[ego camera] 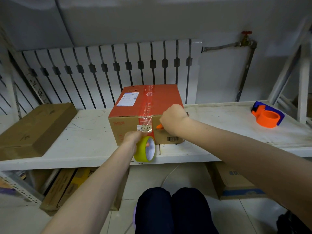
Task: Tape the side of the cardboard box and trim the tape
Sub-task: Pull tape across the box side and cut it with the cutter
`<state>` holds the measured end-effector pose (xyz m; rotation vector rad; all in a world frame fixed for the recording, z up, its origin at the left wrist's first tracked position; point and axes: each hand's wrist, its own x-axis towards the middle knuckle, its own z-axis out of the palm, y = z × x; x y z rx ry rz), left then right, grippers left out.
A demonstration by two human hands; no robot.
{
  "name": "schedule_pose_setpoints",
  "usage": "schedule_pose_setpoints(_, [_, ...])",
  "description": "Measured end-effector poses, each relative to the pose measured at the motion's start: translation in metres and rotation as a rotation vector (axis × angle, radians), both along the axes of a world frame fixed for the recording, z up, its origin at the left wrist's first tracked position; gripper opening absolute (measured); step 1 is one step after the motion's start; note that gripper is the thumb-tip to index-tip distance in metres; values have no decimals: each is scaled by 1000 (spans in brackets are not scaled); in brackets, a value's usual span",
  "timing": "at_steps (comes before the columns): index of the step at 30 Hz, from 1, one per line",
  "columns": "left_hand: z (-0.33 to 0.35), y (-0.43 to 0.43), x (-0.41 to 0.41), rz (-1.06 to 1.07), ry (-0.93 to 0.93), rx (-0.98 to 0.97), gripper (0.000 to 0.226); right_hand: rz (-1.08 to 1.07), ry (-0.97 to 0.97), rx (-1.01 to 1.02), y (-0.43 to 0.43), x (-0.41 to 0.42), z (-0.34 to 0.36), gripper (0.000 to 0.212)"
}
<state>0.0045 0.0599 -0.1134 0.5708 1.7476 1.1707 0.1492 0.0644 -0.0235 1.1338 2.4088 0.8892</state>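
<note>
1. Nearest the camera: the person's dark-clad knees (175, 208), seated at a white shelf (84, 141) that serves as the work surface.
2. Left hand (133, 137) at the shelf's front edge, fingers closed around a yellow-green tape roll (145, 149); the roll hangs just past the edge, against the box's front side.
3. Clear tape (145, 123) runs from the roll up the front side & over the top edge of the box.
4. Cardboard box (146, 114), red top w/ white label, sits mid-shelf, near the front edge.
5. Right hand (173, 115) is a fist at the box's front top edge, clamped on an orange-tipped tool (159, 127); tip is just beside the tape. Can't tell what kind of tool.
6. Flat brown box (33, 130) at shelf's left end.
7. Orange & blue tape dispenser (267, 115) at the right end, well apart.
8. Behind: white radiator (108, 68).
</note>
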Motion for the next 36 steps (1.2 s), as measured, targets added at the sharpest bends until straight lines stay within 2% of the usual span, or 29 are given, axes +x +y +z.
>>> schedule_pose_setpoints(3, [2,-2,-2,-24,13,-5,10,16,85,-24,7,13,-6,37])
schedule_pose_setpoints(7, [3,-2,-2,-67,12,-31,12,74,253,20,7,21,4,28])
schedule_pose_setpoints(11, [-2,3,-6,-68,44,-46,33,54,567,59,6,29,10,37])
schedule_pose_setpoints(13, [9,-6,0,-74,67,-47,25,5,657,96,9,31,4,36])
schedule_pose_setpoints(15, [16,-9,3,-74,90,-48,18,-65,655,95,19,29,-8,33])
schedule_pose_setpoints(17, [15,-9,3,-54,99,-46,20,-114,677,67,33,26,-21,28])
schedule_pose_setpoints(22, [6,-4,2,-64,43,-35,29,-72,829,61,56,12,-37,24])
schedule_pose_setpoints(26, [5,2,-3,-73,136,-43,30,-116,897,7,63,3,-41,26])
schedule_pose_setpoints(29, [4,5,-6,-88,166,-46,19,59,888,43,57,-9,-42,35])
schedule_pose_setpoints(31, [3,8,-9,-97,198,-44,18,211,789,-29,47,-19,-43,34])
schedule_pose_setpoints(34, [5,6,-15,-132,225,-56,12,208,726,-69,45,-22,-47,35])
schedule_pose_setpoints(36, [1,1,-23,-142,214,-84,23,211,729,-82,50,-20,-46,33])
